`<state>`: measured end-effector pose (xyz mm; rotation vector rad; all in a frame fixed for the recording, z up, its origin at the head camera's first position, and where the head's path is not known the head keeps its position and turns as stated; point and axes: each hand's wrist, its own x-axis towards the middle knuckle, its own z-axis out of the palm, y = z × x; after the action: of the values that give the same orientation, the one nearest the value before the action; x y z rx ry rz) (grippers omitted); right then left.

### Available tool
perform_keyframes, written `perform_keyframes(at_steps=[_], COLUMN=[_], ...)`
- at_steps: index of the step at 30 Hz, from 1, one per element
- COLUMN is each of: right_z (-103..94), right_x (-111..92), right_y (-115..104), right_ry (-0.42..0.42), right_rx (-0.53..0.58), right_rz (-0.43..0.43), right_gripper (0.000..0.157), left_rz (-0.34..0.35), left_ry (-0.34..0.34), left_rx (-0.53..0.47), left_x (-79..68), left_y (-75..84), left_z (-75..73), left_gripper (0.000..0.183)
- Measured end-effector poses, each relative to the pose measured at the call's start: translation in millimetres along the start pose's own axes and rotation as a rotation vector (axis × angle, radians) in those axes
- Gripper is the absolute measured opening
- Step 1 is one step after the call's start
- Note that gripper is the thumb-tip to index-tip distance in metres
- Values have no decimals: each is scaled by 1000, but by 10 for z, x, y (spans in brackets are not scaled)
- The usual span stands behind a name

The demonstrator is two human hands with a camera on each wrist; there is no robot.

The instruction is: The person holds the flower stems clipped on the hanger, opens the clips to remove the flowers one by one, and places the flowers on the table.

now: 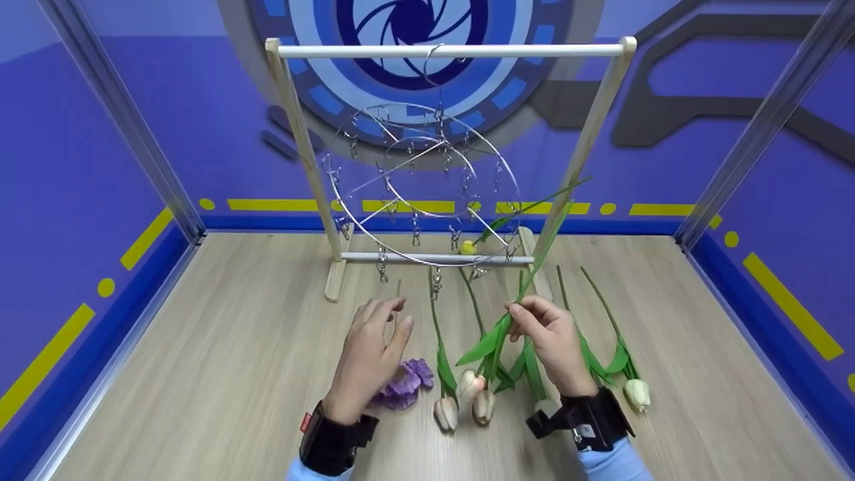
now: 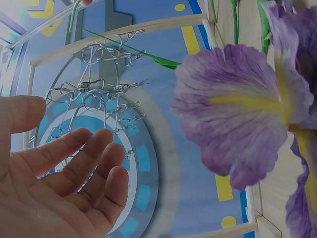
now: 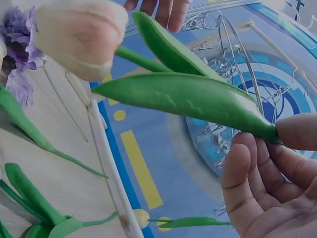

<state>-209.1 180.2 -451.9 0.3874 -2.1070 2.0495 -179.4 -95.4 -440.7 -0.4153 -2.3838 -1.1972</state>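
My right hand [image 1: 549, 334] pinches the green stem of a pinkish-white tulip [image 3: 81, 37] between thumb and fingertips. The tulip's bloom hangs low and its stem slants up to the right, as the head view shows. My left hand [image 1: 371, 351] holds nothing; its relaxed fingers [image 2: 106, 163] are half bent and the thumb stands apart. Beneath and beside it lies a purple ruffled flower [image 1: 404, 385]. Ahead of both hands hangs a round wire hanger [image 1: 354, 218] with several metal clips.
A wooden stand [image 1: 601, 107] with a white top bar carries the hanger. Pale tulips [image 1: 445, 414] lie in front of it, another white tulip [image 1: 637, 394] at the right. A yellow bloom [image 1: 467, 248] shows by the lower bar. Patterned walls [image 1: 133, 120] enclose the table [image 1: 220, 374].
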Motion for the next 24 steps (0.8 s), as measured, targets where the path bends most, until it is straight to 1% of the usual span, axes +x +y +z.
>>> perform_keyframes(at_steps=[2,10,15,18,24], right_z=[-2,9,15,22,39], right_x=[1,23,34,43,77], right_y=[17,74,111,128,150], right_ry=[9,80,97,94,71], right_rx=[-5,16,9,7,37], right_rz=[10,101,139,164,230], right_gripper=[18,14,14,14,13], left_rz=[10,51,71,75,59], left_ry=[11,19,41,39,34], left_rx=[23,123,171,180,171], left_x=[-4,-17,-1,7,28], left_y=[-21,-123,-171,-189,-232], left_z=[-12,-57,-80,-101,-148], left_gripper=[35,37,38,39,38])
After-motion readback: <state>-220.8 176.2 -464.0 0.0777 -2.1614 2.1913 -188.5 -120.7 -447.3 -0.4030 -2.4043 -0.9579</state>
